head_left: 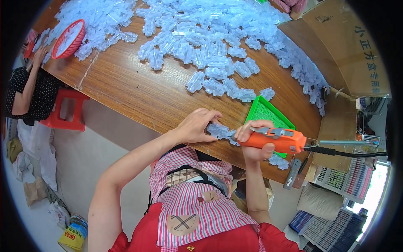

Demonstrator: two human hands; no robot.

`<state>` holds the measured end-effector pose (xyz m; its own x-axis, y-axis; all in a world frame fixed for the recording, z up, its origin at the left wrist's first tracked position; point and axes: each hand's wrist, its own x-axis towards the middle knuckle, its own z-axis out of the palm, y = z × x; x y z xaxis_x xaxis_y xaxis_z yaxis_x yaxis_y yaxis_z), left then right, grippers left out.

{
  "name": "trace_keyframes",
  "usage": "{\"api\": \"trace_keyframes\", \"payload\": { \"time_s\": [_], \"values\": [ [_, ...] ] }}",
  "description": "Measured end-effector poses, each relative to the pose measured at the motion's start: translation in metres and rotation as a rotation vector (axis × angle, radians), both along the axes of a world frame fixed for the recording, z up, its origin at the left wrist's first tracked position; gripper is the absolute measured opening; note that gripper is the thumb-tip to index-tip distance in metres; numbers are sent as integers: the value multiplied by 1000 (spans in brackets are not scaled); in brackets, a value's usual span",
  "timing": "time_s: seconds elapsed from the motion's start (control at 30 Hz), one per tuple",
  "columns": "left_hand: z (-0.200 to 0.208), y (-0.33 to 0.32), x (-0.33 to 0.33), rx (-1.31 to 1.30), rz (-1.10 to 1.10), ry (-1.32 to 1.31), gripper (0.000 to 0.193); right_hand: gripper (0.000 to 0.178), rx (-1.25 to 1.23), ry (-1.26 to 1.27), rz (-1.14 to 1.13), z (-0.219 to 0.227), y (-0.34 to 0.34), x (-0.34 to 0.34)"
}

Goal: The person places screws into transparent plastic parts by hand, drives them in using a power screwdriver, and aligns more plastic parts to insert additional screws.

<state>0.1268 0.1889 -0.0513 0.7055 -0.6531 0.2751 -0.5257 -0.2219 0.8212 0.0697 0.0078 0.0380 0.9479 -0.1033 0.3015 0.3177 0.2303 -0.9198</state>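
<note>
My left hand [194,127] grips a clear plastic piece [218,131] between thumb and fingers, near the front edge of the wooden table. Wrapped around an orange electric screwdriver [283,140] is my right hand [257,145]. The tool lies almost level, and its front end points left toward the plastic piece. My fingers hide its tip, so I cannot tell whether it touches. Just beyond the right hand stands a green mesh tray [268,112]. Another clear piece [278,161] lies close to that hand's wrist.
Clear plastic pieces [214,50] are heaped across the far table [121,80]. A cardboard box [348,46] borders the right side; a black cable [352,153] trails right. A grey-handled tool [291,175] lies at the front corner. Far left, another person's hand [40,55] is beside a red basket [70,40].
</note>
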Motion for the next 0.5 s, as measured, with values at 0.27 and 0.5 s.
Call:
{"api": "trace_keyframes", "payload": {
  "time_s": [0.27, 0.5],
  "values": [
    [4, -2, 2, -11, 2, 4, 69, 66, -9, -84, 17, -30, 16, 1],
    [2, 0, 1, -13, 4, 21, 67, 64, -2, -135, 51, -37, 17, 1]
  ]
}}
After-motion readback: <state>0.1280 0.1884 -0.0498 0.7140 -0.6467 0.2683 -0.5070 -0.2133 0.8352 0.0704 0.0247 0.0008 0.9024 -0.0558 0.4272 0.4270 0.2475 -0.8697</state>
